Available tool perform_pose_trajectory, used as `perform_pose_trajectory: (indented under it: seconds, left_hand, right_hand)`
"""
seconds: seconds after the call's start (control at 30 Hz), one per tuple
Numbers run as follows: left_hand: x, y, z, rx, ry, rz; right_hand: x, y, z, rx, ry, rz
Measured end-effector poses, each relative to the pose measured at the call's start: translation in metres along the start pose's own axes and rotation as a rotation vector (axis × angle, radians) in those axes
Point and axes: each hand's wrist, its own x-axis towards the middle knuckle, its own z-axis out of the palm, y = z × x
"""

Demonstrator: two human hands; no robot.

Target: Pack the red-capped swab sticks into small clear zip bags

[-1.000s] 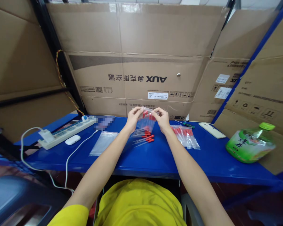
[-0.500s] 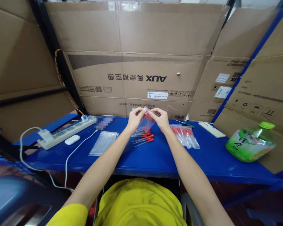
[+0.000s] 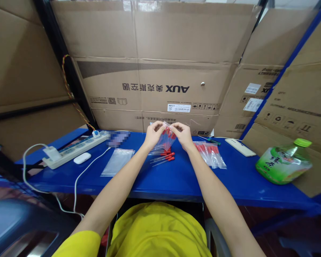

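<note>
Between my two hands hangs a clear plastic zip bag (image 3: 166, 142) with red-handled pieces inside. My left hand (image 3: 155, 132) pinches its top edge on one side, and my right hand (image 3: 182, 134) pinches the other. Below the bag, several thin metal screwdrivers with red handles (image 3: 169, 157) lie loose on the blue table (image 3: 166, 182). Left of them is a flat stack of clear zip bags (image 3: 118, 162). To the right, several filled bags (image 3: 210, 154) with red handles showing through lie side by side.
A white power strip (image 3: 75, 151) with cables and a white case (image 3: 82, 158) are at the left. Rightward lie a green-handled screwdriver (image 3: 212, 141), a pale phone-like slab (image 3: 240, 147) and a large green bottle (image 3: 283, 162). Cardboard panels (image 3: 160, 39) rise behind the table.
Both hands stay in nearly the same place, still pinching the bag's top. Only a very slight shift of the fingers shows.
</note>
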Motion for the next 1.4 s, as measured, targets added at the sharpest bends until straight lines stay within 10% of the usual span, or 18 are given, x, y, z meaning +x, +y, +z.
perform_pose_trajectory:
  seconds: [1.4]
  left_hand:
    - [0.002,0.002,-0.008,0.028,-0.090,0.002]
  right_hand:
    - [-0.001,-0.002,-0.004,-0.089,-0.050,-0.032]
